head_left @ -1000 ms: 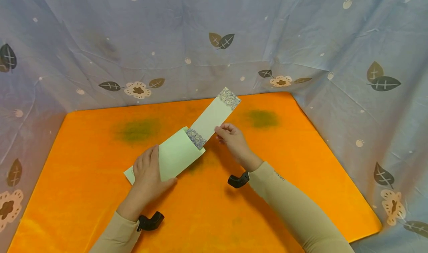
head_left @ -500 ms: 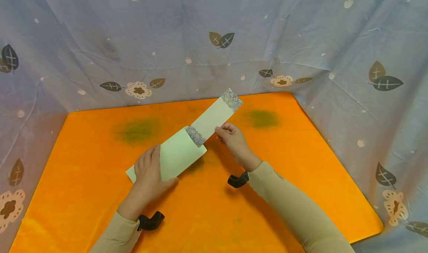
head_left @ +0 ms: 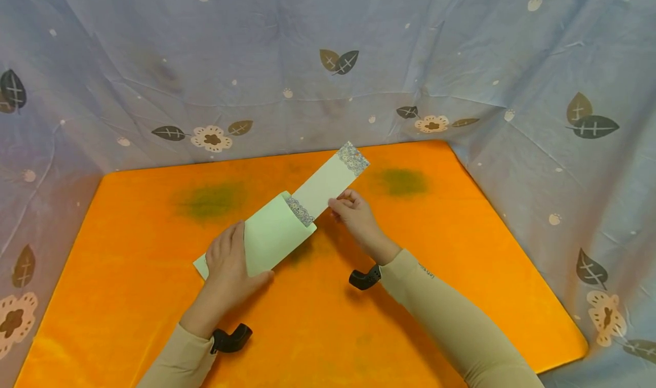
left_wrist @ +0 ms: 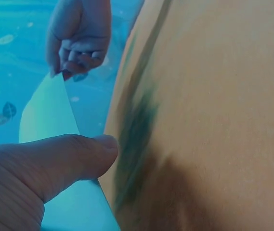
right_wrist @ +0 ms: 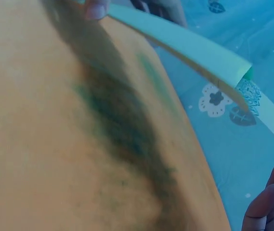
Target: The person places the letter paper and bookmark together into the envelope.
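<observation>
Head view, nearest first: two beige sleeves (head_left: 451, 325) come in from the bottom edge, each with a black wrist mount (head_left: 232, 339) strapped below it, over an orange table (head_left: 328, 314) marked by dark greenish smudges. The left hand (head_left: 225, 268) grips the near end of a pale green envelope (head_left: 269, 237), thumb curled over its front and fingers along the left side, holding it just above the cloth with the open mouth pointing away to the right. Just beyond, the right hand (head_left: 353, 212) pinches the lower edge of a long pale card (head_left: 328, 184) between curled fingertips and thumb; the card's near end, with a grey lace pattern, sits inside the envelope's mouth, while its far patterned end sticks out toward the back of the table. Behind and on both sides hangs a blue-grey cloth (head_left: 328, 63) printed with leaves and flowers, walling in the table
</observation>
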A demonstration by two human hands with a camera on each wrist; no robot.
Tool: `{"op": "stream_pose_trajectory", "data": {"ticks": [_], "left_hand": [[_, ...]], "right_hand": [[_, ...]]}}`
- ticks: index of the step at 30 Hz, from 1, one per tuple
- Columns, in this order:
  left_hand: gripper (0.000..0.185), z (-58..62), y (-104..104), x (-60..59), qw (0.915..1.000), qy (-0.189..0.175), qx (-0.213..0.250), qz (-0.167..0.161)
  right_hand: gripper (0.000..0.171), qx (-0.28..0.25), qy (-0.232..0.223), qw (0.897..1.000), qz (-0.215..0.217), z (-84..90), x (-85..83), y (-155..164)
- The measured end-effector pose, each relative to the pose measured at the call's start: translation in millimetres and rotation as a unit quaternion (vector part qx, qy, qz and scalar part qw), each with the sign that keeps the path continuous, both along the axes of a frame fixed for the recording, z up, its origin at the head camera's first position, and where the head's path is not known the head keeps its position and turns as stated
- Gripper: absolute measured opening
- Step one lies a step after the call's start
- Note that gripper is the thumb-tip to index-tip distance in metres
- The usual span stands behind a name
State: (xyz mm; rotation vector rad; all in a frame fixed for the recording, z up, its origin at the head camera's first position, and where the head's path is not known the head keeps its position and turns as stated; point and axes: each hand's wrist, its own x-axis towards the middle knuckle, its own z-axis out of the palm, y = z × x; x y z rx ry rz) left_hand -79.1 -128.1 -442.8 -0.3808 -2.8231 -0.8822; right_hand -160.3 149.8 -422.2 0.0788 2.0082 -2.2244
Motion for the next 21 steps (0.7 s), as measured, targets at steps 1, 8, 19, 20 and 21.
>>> {"op": "stream_pose_trajectory", "data": {"ticks": [1,8,19,20,21], "left_hand": [[0.119,-0.2,-0.4,-0.2,1.0,0.001,0.0,0.001],[0.12,-1.4,-1.8,-1.3,1.0,0.007,-0.006,0.004],[0.119,-1.7,-1.3,0.0,0.9998,0.02,-0.008,0.0],[0.119,-1.5,-1.2,0.2,0.9998,0.02,-0.008,0.001],[0.119,-1.3,-1.2,0.4,0.9998,0.019,-0.007,0.0]], "right_hand": [[0.019,0.001,0.004,1.0,-0.002,-0.7,0.1,0.6],[0.024,0.039,0.025,0.999,0.028,-4.3,3.0,0.6],[0.023,0.06,-0.017,0.994,0.095,-3.8,11.6,-8.2],[0.023,0.055,-0.018,0.993,0.1,-4.2,11.8,-8.3],[0.022,0.053,-0.019,0.993,0.103,-4.2,12.1,-8.3]]}}
